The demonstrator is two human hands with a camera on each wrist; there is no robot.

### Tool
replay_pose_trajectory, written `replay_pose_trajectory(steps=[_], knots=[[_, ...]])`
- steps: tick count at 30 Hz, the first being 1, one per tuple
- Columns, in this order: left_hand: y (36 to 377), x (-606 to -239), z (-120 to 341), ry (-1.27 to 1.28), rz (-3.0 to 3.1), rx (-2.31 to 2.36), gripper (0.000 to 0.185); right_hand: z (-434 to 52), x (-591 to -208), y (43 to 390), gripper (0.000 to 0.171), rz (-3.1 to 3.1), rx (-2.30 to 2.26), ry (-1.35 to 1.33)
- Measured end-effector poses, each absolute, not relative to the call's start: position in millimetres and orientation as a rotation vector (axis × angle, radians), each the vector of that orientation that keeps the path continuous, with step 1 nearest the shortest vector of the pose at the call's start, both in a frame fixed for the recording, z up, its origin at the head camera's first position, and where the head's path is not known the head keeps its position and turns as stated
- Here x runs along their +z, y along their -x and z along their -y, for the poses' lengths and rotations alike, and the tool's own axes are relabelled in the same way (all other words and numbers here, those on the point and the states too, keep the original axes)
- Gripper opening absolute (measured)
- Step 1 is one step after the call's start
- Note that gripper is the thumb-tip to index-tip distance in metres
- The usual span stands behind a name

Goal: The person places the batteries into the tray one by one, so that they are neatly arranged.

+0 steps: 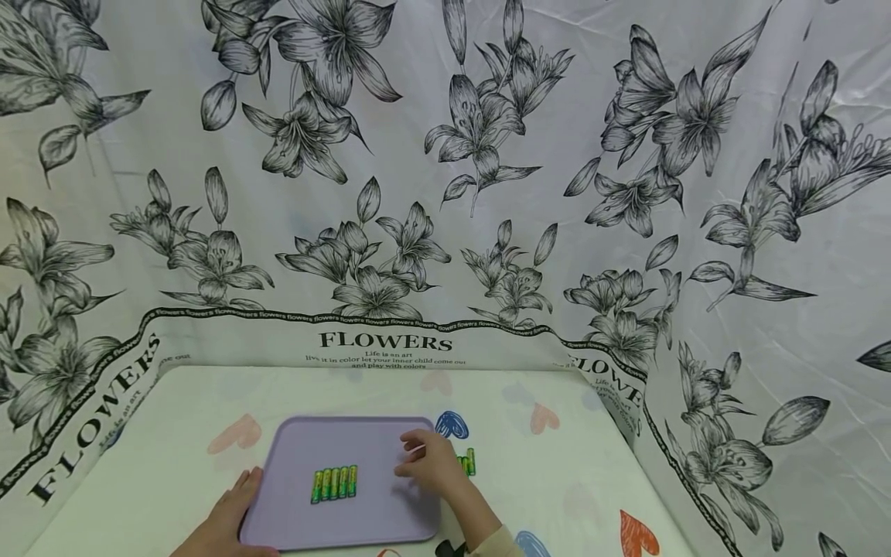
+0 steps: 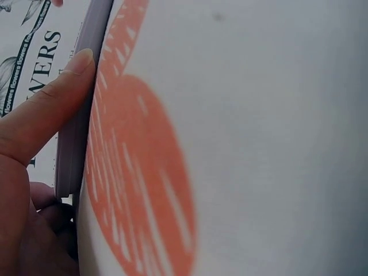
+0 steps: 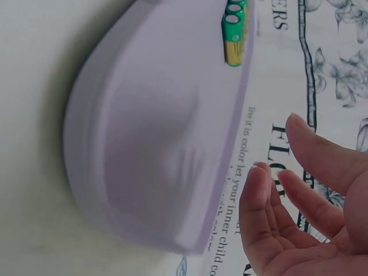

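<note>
A lilac tray (image 1: 376, 510) lies on the white table. Several green-and-yellow batteries (image 1: 334, 483) sit side by side in a row on its middle. More batteries (image 1: 468, 462) lie on the cloth just right of the tray, partly hidden behind my right hand (image 1: 412, 458). That hand hovers over the tray's right side with fingers relaxed and holds nothing; the right wrist view shows its empty palm (image 3: 282, 172) beside the tray (image 3: 155, 144) and the battery ends (image 3: 233, 31). My left hand (image 1: 237, 495) lies at the tray's left edge, thumb (image 2: 57, 103) straight against the rim (image 2: 77, 132).
The white tablecloth carries printed hearts in pink (image 1: 237, 435), blue (image 1: 452, 424) and orange (image 1: 639, 534). A flower-print sheet with the word FLOWERS (image 1: 386, 341) walls the table at the back and on both sides.
</note>
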State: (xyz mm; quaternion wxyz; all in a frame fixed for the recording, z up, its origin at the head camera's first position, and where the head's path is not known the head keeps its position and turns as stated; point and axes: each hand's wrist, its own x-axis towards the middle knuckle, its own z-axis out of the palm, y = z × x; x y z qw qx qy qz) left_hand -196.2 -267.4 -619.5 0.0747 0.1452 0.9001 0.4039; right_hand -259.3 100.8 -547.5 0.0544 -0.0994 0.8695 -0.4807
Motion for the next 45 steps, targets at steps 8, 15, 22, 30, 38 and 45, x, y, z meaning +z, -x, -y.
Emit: replay_pose_trajectory(steps=[8,15,22,30,38,45], knots=[[195,-623,265,-0.442,-2.740,1.195,0.118,-125,-544,259,0.052,-2.678,-1.459,0.322],[197,-616,262,-0.423,-2.733,1.113,0.119,-151,-546,260,0.053,-2.694,-1.430,0.341],[196,-611,261,-0.398,-2.688,1.148,0.120,-176,-548,260,0.065,-2.700,-1.433,0.291],[195,-609,261,-0.400,-2.649,1.212,0.121,-202,-553,263,0.080,-2.741,-1.352,0.205],[193,-609,262,-0.413,-2.672,1.184,0.118,-219,-560,267,0.083,-2.734,-1.258,0.123],[192,-617,264,-0.424,-2.716,1.208,0.116,-220,-571,268,0.083,-2.711,-1.219,0.074]])
